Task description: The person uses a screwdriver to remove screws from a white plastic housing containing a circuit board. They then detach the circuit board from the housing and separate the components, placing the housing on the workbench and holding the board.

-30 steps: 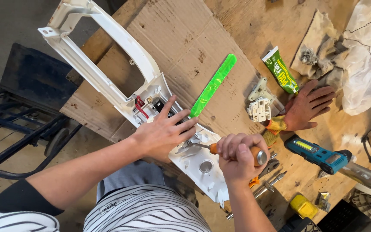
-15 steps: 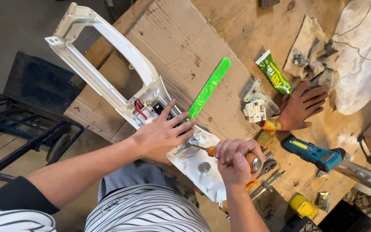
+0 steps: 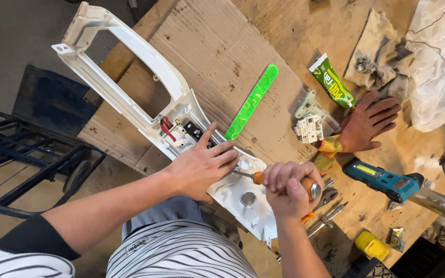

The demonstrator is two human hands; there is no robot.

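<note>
The white plastic appliance panel [image 3: 145, 98] lies slantwise on a sheet of cardboard [image 3: 217, 56] on the wooden table [image 3: 294, 31], its open handle-shaped frame reaching away from the person and its near end hanging over the table edge. Red wires [image 3: 167, 127] and a black switch block [image 3: 194, 131] sit in the panel just beyond the left hand.

The left hand [image 3: 202, 164] lies flat on the panel, fingers pressed together and pointing toward the screwdriver tip, the forefinger raised toward the switch block. The right hand [image 3: 287, 188] is wrapped in a closed fist around the orange-handled screwdriver [image 3: 263, 179], whose metal shaft runs under the left fingertips onto the panel. A round silver cap [image 3: 248, 197] sits in the panel just beside the right hand.

Beyond the left hand a bright green flat strip [image 3: 252, 101] lies on the cardboard. Beyond the right hand rests a small white latch part [image 3: 309, 121] and a green tube [image 3: 331, 81]. Another person's hand in an orange and yellow glove [image 3: 366, 123] lies spread flat on the table near them. To the right of the right hand lies a blue and black handheld work light [image 3: 384, 180], with loose screwdriver bits [image 3: 330, 216] and a yellow object [image 3: 372, 244] nearer the person. A dark metal cart [image 3: 32, 164] stands on the floor to the left.
</note>
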